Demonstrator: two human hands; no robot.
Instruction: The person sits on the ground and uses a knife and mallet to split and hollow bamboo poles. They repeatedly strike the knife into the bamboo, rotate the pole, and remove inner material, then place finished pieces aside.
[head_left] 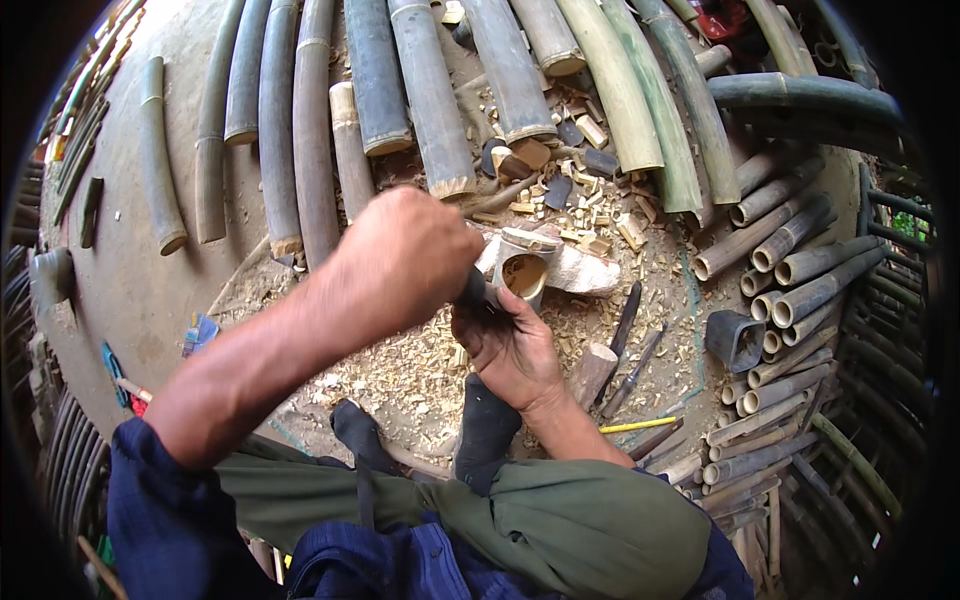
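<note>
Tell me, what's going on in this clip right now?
A person sits on the ground working a short bamboo cup, its open end facing the camera, propped against a pale stone. The left hand grips a dark-handled tool at the cup, and the right hand steadies it from below. Shavings and offcuts litter the ground. Long bamboo poles fan out ahead, with shorter cut tubes stacked at right.
</note>
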